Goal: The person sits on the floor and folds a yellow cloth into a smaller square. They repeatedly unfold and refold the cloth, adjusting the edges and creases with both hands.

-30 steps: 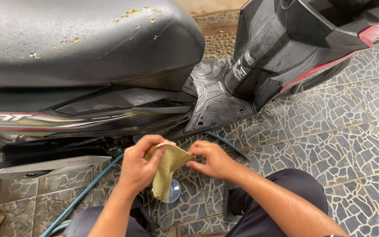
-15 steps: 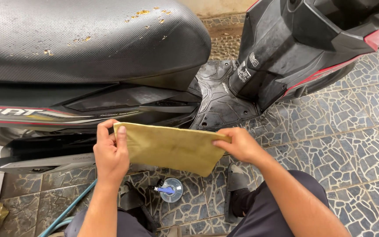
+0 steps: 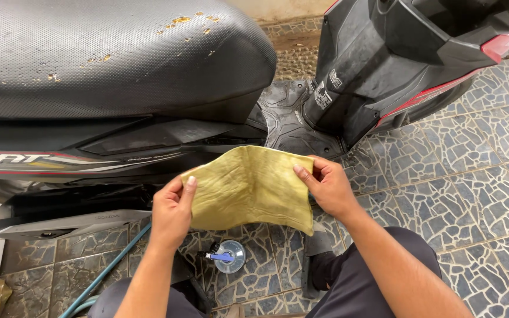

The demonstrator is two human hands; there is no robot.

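Left hand: your left hand point(image 3: 172, 212) pinches the left edge of the yellow cloth point(image 3: 251, 188), thumb on the near face, the other fingers curled behind it and out of sight
Right hand: your right hand point(image 3: 328, 185) clamps the cloth's right edge, thumb laid flat on the near face, fingers wrapped round the back
Cloth: you hold it spread between both hands, stretched fairly flat and wrinkled, its lower right corner hanging down a little; it sits in front of the scooter point(image 3: 148, 100) side panel, below the seat
Seat: the black seat point(image 3: 119, 53) fills the upper left, with small yellowish specks scattered on top
Footboard: the scooter's black footboard point(image 3: 290, 118) lies just beyond the cloth's upper right
Floor: patterned stone tiles point(image 3: 455, 176) spread to your right and under the scooter
Container: a small round clear container point(image 3: 229, 256) with a blue item in it stands on the tiles below the cloth, between your forearms
Hose: a greenish hose point(image 3: 104, 277) runs across the tiles at lower left
Legs: your dark trousers point(image 3: 360, 282) show at the bottom edge
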